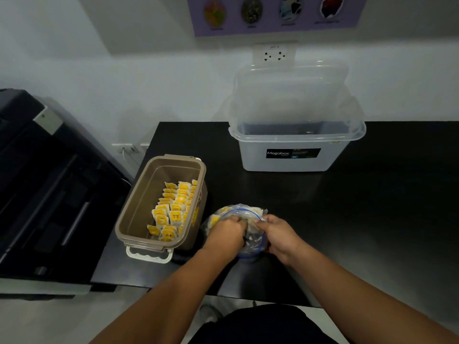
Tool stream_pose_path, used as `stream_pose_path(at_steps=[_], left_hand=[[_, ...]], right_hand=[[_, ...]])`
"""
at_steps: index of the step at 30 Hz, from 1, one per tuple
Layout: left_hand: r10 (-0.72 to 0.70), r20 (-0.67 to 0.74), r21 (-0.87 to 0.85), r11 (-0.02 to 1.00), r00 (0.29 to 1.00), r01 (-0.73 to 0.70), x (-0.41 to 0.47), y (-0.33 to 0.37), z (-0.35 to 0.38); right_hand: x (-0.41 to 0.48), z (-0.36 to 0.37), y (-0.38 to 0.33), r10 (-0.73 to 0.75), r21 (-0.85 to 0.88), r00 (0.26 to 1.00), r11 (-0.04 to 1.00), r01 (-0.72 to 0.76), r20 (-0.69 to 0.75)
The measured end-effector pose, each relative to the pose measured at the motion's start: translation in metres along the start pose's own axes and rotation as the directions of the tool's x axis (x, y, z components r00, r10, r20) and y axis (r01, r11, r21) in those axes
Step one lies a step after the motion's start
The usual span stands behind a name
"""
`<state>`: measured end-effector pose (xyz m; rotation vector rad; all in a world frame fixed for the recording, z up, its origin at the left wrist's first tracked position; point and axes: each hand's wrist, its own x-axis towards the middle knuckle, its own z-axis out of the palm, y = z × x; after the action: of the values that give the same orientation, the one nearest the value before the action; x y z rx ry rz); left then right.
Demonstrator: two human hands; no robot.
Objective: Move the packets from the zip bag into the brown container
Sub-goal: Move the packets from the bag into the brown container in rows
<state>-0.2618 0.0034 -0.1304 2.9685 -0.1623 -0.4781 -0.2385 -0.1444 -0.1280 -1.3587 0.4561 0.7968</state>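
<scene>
The brown container (139, 194) stands open on the black table, left of my hands, with several yellow-and-white packets (171, 209) stacked along its right side. The clear zip bag (238, 212) with a blue seal lies just right of it, with more packets showing inside at its left end. My left hand (226, 232) reaches into the bag's mouth with curled fingers; what it grips is hidden. My right hand (278, 234) pinches the bag's rim at the right and holds the mouth apart.
A large clear Megabox tub (293, 157) stands at the back of the black table (372, 207), its lid leaning against the wall. A dark printer (44, 189) stands left of the table. The table's front edge runs just below my forearms.
</scene>
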Motion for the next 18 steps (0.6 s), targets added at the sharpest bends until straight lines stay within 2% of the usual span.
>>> stream_pose_path(at_steps=[2,6,8,11,14,18], left_hand=[[-0.007,-0.042,-0.042,0.999,0.999,0.006,-0.001,-0.001,-0.004],[-0.035,-0.187,-0.261,0.965,0.982,-0.015,-0.005,-0.013,-0.006],[-0.047,-0.147,-0.398,0.917,0.988,-0.016,-0.007,-0.018,-0.009],[-0.06,-0.02,-0.488,0.872,0.998,0.043,-0.009,-0.022,-0.012],[-0.017,0.057,-0.495,0.868,0.998,0.043,-0.011,-0.024,-0.013],[-0.006,0.061,-0.437,0.899,0.998,0.032,-0.011,-0.024,-0.011]], right_hand=[[-0.001,0.0,-0.001,-0.004,0.005,1.0,1.0,0.004,0.005],[-0.002,0.001,-0.005,-0.034,0.027,0.999,0.999,0.033,0.021],[-0.003,0.003,-0.007,-0.04,0.037,0.999,0.999,0.039,0.031],[-0.004,0.004,-0.009,-0.03,0.045,0.998,0.999,0.028,0.047],[-0.004,0.007,-0.009,-0.021,0.05,0.998,0.999,0.019,0.058],[-0.004,0.01,-0.007,-0.025,0.056,0.999,0.998,0.022,0.048]])
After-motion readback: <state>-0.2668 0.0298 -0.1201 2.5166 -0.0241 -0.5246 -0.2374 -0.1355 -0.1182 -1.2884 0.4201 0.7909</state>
